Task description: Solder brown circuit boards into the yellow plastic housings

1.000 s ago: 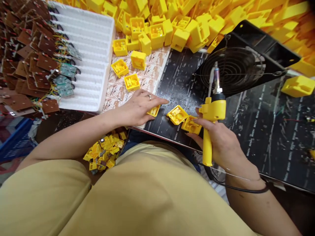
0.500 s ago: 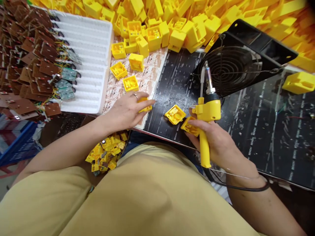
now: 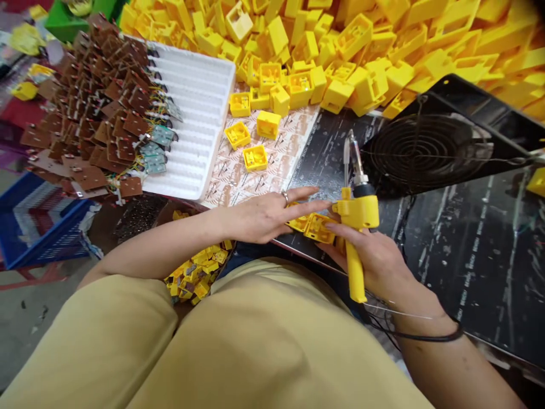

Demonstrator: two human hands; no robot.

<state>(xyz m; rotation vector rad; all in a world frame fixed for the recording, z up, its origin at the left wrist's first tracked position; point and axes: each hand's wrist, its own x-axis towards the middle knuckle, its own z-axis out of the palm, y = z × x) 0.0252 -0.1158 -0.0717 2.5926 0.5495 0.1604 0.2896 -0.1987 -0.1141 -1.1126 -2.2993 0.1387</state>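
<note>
My right hand [image 3: 374, 255] grips a yellow soldering gun [image 3: 359, 211] by its handle, metal tip pointing up and away from me. The thumb and fingers of that same hand also meet an open yellow plastic housing [image 3: 321, 228]. My left hand [image 3: 264, 217], with a ring on one finger, reaches across to it, thumb and fingers around another small yellow housing [image 3: 299, 222] and two fingers stretched past it. These two housings lie side by side at the bench's near edge. Part of a further yellow piece shows behind my right thumb, mostly hidden.
A heap of yellow housings [image 3: 298, 48] fills the back. A black fan [image 3: 426, 139] stands right on the dark bench [image 3: 438, 227]. Brown circuit boards [image 3: 91, 122] pile on a white foam tray [image 3: 193, 113]. Below are a blue basket [image 3: 38, 221] and yellow parts [image 3: 198, 272].
My left hand has moved right with its housing, up to my right hand. The housing that lay alone between the hands is now amid them. The view has shifted left.
</note>
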